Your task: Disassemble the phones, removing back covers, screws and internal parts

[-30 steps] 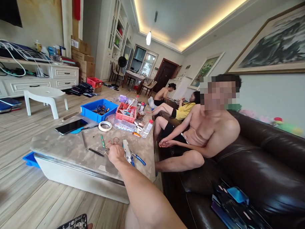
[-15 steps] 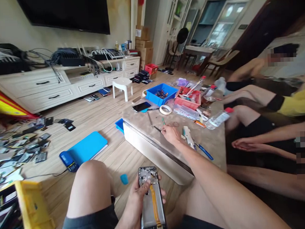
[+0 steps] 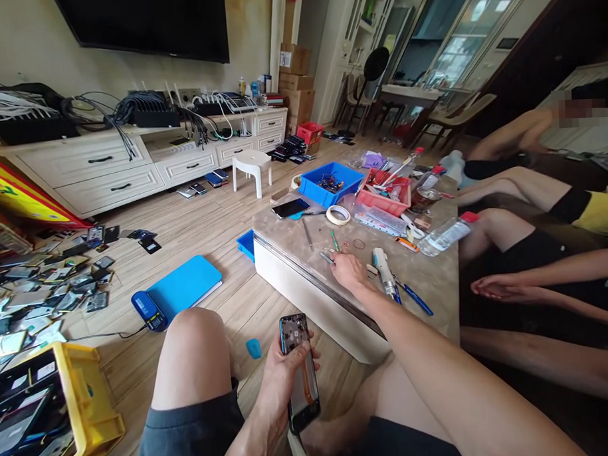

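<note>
My left hand (image 3: 282,372) is closed around an opened smartphone (image 3: 300,374), thumb across its front. The phone's back cover is off, and its dark inner board and an orange ribbon cable are exposed. At the near part of the low table (image 3: 305,251), my right hand (image 3: 349,269) has its fingers pinched on a slim grey tool (image 3: 327,257) lying low at the tabletop; its exact kind is hard to make out. Close by are a green-handled tool (image 3: 334,240), a white and blue handheld tool (image 3: 384,270) and blue-handled pliers (image 3: 416,297).
Farther back on the table are a blue bin (image 3: 330,184), a red basket (image 3: 385,192), a tape roll (image 3: 338,215) and a plastic bottle (image 3: 446,236). A yellow crate (image 3: 90,395) of phones stands at left. Other people sit along the right side.
The view has shifted, moving the scene slightly right. The phone in my left hand has tilted. My right hand stays at the tabletop; the slim tool shows less beyond its fingers.
</note>
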Available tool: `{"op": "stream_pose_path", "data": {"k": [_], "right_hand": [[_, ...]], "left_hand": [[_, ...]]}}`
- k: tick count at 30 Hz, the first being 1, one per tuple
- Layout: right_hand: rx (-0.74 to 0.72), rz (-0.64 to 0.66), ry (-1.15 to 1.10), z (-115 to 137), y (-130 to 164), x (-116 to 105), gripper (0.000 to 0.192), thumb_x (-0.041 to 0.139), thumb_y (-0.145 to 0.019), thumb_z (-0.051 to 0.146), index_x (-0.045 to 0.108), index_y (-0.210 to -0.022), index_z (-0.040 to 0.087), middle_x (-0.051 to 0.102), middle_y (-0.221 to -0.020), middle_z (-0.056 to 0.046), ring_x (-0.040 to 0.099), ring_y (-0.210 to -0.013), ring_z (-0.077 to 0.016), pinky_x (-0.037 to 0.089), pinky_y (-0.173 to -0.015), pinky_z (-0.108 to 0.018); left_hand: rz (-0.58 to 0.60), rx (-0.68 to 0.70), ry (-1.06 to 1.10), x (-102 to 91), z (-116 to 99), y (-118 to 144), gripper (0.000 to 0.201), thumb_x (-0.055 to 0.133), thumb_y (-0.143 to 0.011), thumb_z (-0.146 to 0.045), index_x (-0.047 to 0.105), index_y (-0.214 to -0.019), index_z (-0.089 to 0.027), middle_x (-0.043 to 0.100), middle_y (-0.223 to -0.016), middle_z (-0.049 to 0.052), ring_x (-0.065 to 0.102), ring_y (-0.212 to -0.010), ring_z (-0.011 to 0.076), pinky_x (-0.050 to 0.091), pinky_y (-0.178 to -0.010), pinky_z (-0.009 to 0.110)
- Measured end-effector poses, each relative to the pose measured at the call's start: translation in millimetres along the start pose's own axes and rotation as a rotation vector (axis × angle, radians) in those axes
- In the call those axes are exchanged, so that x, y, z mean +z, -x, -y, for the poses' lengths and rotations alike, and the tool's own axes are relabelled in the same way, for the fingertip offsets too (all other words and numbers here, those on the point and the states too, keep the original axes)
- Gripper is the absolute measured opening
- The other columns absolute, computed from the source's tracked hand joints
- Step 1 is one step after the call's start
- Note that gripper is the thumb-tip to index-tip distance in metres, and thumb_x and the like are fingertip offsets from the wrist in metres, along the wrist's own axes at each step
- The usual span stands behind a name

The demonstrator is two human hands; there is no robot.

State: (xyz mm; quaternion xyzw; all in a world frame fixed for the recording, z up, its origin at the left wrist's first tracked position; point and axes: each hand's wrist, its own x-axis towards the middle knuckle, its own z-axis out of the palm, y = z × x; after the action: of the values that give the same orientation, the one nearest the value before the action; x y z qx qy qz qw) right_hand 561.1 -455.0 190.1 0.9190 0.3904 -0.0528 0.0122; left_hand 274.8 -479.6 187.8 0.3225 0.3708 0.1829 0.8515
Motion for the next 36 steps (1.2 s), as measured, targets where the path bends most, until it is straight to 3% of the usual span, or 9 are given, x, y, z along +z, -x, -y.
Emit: {"op": "stream_pose_path", "data": {"k": [3, 7, 10, 13, 18, 24, 36], "right_hand": [[0.006, -0.014, -0.015, -6.4, 6.8, 0.9, 0.021, 0.064, -0.099, 0.03, 0.068, -0.116, 0.017, 0.069, -0.118, -0.008, 0.069, -0.098, -0.0205, 0.056, -0.089, -0.041], [0.013, -0.091, -0.07, -13.5, 20.1, -0.4, 0.02, 0.063, -0.093, 0.019, 0.071, -0.112, 0.021, 0.07, -0.121, -0.009, 0.071, -0.093, -0.0217, 0.052, -0.079, -0.032], [0.02, -0.176, -0.134, -21.0, 33.8, -3.3, 0.021, 0.062, -0.091, 0.02, 0.071, -0.109, 0.023, 0.071, -0.119, -0.009, 0.072, -0.092, -0.0238, 0.048, -0.075, -0.031], [0.067, -0.264, -0.224, -35.2, 50.1, -3.5, 0.019, 0.057, -0.093, 0.025, 0.068, -0.108, 0.021, 0.075, -0.105, -0.01, 0.072, -0.09, -0.0263, 0.046, -0.073, -0.033], [0.177, -0.378, -0.404, -69.1, 76.3, 6.7, 0.027, 0.056, -0.089, 0.033, 0.062, -0.112, 0.019, 0.077, -0.101, -0.011, 0.073, -0.089, -0.0276, 0.049, -0.074, -0.034], [0.209, -0.384, -0.575, -90.6, 89.9, 23.3, 0.024, 0.057, -0.084, 0.039, 0.066, -0.099, 0.022, 0.078, -0.094, -0.008, 0.073, -0.082, -0.0241, 0.052, -0.072, -0.032], [0.223, -0.268, -0.826, -97.4, 91.0, 46.3, 0.023, 0.062, -0.082, 0.042, 0.075, -0.089, 0.025, 0.078, -0.078, -0.004, 0.075, -0.077, -0.0245, 0.059, -0.076, -0.035]], "left_hand": [[-0.084, 0.027, -0.082, 1.0, 4.4, -12.1, 0.061, 0.08, -0.073, -0.06, 0.057, -0.11, -0.018, 0.068, -0.086, 0.005, 0.066, -0.071, 0.0179, 0.053, -0.065, 0.029], [-0.121, 0.062, -0.28, -0.2, 10.3, -19.3, 0.062, 0.054, -0.085, -0.074, 0.055, -0.112, -0.019, 0.062, -0.089, 0.006, 0.061, -0.075, 0.02, 0.052, -0.068, 0.035], [-0.168, 0.233, -0.52, -1.7, 12.6, -19.5, 0.05, 0.054, -0.09, -0.059, 0.053, -0.123, -0.02, 0.06, -0.1, 0.007, 0.06, -0.094, 0.0243, 0.049, -0.085, 0.04], [-0.223, 0.422, -0.745, -0.2, 12.7, -17.3, 0.045, 0.06, -0.086, -0.033, 0.051, -0.129, -0.021, 0.057, -0.116, 0.009, 0.053, -0.113, 0.0259, 0.041, -0.102, 0.042], [-0.278, 0.606, -1.051, 5.2, 14.8, -11.5, 0.057, 0.057, -0.078, -0.012, 0.049, -0.135, -0.019, 0.055, -0.116, 0.01, 0.05, -0.115, 0.0268, 0.041, -0.102, 0.043], [-0.244, 0.704, -1.127, 6.8, 19.4, -9.8, 0.068, 0.058, -0.076, -0.009, 0.044, -0.142, -0.018, 0.053, -0.122, 0.012, 0.049, -0.117, 0.0283, 0.041, -0.103, 0.044], [-0.267, 0.781, -1.172, 7.3, 15.6, -7.6, 0.07, 0.06, -0.076, -0.01, 0.044, -0.143, -0.019, 0.053, -0.127, 0.012, 0.048, -0.121, 0.0301, 0.042, -0.103, 0.046]]}}
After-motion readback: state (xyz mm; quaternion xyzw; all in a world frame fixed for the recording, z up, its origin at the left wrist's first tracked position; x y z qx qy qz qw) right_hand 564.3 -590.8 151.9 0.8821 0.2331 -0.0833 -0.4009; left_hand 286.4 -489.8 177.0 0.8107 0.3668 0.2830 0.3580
